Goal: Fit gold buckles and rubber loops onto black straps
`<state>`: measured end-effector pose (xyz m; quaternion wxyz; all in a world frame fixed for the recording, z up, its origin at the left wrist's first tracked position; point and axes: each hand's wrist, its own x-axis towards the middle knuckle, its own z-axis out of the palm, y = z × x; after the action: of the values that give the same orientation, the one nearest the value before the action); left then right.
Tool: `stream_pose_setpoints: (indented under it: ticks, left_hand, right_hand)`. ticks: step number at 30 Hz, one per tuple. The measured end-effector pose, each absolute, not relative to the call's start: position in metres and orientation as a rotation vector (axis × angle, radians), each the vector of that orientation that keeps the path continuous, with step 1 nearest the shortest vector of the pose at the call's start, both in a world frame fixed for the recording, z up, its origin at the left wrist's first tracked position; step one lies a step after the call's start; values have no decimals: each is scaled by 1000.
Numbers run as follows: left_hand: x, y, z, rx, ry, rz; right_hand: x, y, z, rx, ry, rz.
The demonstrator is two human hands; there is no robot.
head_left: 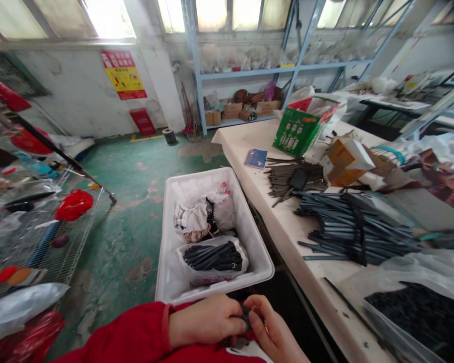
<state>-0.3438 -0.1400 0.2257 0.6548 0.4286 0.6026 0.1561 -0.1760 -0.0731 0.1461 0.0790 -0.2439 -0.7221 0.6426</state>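
My left hand (206, 321), in a red sleeve, and my right hand (274, 330) meet low in the view, close to my lap. Both pinch a small dark piece (245, 313) between their fingertips; it is too small to name. Just beyond the hands stands a white plastic bin (166, 282) holding a clear bag of black strips (213, 257) and crumpled white bags (204, 214). To the right, on a long pale table (287, 232), lies a heap of dark grey strips (359, 229).
A green carton (298, 126), a blue booklet (256, 158), small boxes (344, 159) and a bag of black parts (419, 307) sit on the table. A wire rack (41, 237) with red items stands at left. Blue shelving (245, 70) lines the far wall, across a green floor.
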Motion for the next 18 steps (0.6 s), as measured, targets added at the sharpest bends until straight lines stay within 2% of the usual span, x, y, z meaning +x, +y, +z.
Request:
stream_pose_setpoints:
  ticks: [4, 9, 14, 18]
  left_hand:
    - [-296, -77, 222, 952, 1355, 434]
    - [-286, -23, 221, 1078, 1582, 404]
    - [-315, -6, 211, 1116, 1746, 331]
    - [-317, -5, 201, 1071, 1752, 349]
  right_hand:
    - [-144, -14, 145, -653, -2095, 1984]
    - [-132, 47, 149, -896, -1742, 2186]
    - [-119, 86, 139, -956, -1316, 2496]
    - [-112, 95, 130, -987, -1103, 2497]
